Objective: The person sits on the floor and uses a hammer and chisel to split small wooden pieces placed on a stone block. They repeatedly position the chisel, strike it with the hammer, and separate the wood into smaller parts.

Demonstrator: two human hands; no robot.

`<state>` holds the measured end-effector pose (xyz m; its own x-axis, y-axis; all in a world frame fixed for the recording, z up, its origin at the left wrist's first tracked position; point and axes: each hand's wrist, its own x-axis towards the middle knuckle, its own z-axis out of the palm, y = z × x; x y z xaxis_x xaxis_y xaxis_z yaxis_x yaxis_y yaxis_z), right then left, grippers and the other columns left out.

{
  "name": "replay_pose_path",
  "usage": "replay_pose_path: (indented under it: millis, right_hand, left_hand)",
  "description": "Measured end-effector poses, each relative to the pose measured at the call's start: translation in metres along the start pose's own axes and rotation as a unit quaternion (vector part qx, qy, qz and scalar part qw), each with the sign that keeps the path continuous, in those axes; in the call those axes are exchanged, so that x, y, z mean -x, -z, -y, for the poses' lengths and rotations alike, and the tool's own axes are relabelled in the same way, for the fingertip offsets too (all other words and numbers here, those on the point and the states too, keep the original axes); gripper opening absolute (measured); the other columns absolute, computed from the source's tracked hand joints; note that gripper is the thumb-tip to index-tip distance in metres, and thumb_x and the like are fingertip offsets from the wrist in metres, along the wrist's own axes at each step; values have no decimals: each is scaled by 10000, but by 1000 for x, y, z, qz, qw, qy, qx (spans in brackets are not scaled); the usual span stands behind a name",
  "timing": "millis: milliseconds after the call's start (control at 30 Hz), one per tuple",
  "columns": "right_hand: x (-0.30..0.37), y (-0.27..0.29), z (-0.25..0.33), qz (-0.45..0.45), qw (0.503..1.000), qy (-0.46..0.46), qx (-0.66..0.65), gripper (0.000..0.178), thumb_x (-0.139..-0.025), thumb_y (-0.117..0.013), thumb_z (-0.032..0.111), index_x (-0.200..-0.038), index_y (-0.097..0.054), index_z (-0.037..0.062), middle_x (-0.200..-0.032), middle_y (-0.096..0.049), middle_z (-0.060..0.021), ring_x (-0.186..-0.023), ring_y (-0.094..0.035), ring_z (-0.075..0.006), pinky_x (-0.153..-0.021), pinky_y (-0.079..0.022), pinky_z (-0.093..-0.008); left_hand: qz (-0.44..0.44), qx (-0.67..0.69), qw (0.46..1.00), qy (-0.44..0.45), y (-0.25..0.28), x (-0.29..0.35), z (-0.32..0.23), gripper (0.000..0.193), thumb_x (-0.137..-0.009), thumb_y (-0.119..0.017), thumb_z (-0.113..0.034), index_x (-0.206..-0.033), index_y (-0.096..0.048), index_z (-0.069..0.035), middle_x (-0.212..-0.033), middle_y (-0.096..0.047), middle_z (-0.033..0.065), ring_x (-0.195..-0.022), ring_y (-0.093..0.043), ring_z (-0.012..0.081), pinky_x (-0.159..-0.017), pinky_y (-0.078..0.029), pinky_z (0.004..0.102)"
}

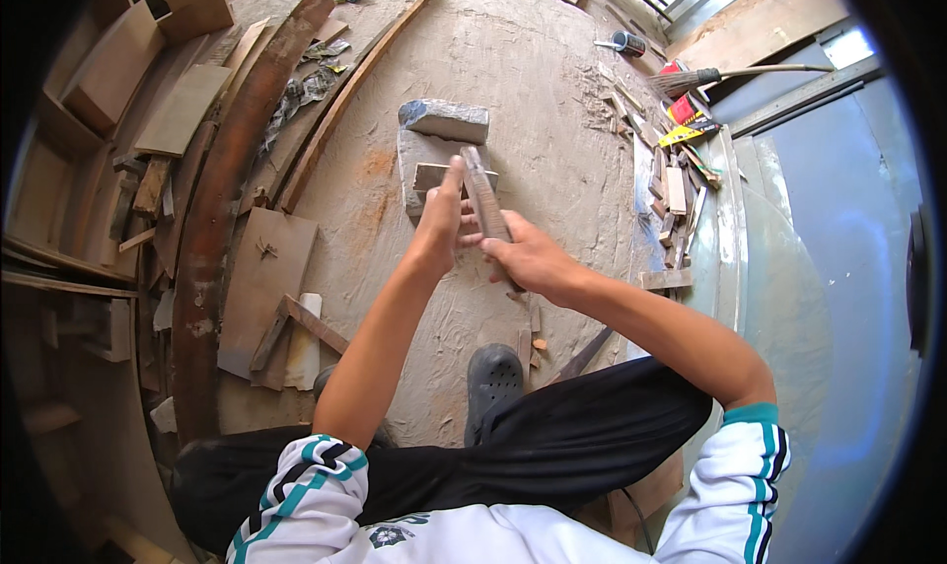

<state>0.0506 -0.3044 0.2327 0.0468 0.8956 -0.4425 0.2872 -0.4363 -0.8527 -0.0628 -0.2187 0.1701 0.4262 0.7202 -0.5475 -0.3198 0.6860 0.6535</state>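
Observation:
My right hand grips the lower end of a narrow brown wood piece, which is tilted up and away from me. Against its left side is my left hand, thumb pointing up and fingers stretched toward the wood; whether they touch it is hard to tell. Just beyond both hands, a grey concrete block with a raised far end rests on the floor. A small flat wood piece lies on the block, partly hidden by my left hand and the held wood.
Long planks and a rusty brown beam run along the left. Wood offcuts, a broom and a dark can lie to the right. A grey clog is on my foot, near small scraps.

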Motion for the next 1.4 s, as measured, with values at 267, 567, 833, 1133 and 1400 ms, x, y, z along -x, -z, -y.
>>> replay_pose_path:
  millis: [267,567,833,1133,1400]
  right_hand:
    - [-59,13,-56,170,982,-69,-39,507,-1043,-479,471,-1237,-596,18,-1096,-655,-98,-993,-625,-199,-827,-576,-393]
    - [-131,124,-220,90,798,-14,595,394,-810,-706,252,-1117,-619,21,-1097,-662,-205,-1028,-643,-394,-858,-535,-477]
    - [-134,137,-276,123,798,40,589,494,-814,-758,346,-1151,-551,51,-1117,-631,-179,-1056,-637,-374,-828,-541,-493]
    - [-126,126,-226,154,852,-59,497,369,-842,-730,293,-998,-555,9,-776,-642,-168,-684,-654,-366,-626,-527,-472]
    - [-44,107,-106,-30,960,-271,66,412,-889,-768,298,-1102,-536,32,-669,-522,-25,-466,-536,-126,-399,-434,-316]
  left_hand:
    - [-8,-104,994,16,42,-38,42,182,-976,-542,-191,-1096,-558,-55,-932,-599,63,-777,-601,168,-629,-545,334]
    - [-47,-84,991,95,19,-54,43,275,-1039,-480,-261,-1197,-528,-41,-989,-586,51,-713,-549,124,-556,-514,288]
    - [-107,2,986,129,8,-88,36,303,-1069,-416,-299,-1222,-536,-67,-1033,-613,57,-668,-517,111,-516,-482,266]
    - [-103,31,980,166,17,-104,41,354,-1083,-383,-329,-1167,-554,-30,-935,-598,61,-654,-532,143,-493,-472,286]
    - [-80,43,976,197,33,-120,45,310,-1045,-383,-298,-951,-575,-73,-725,-531,50,-545,-517,156,-452,-448,317]
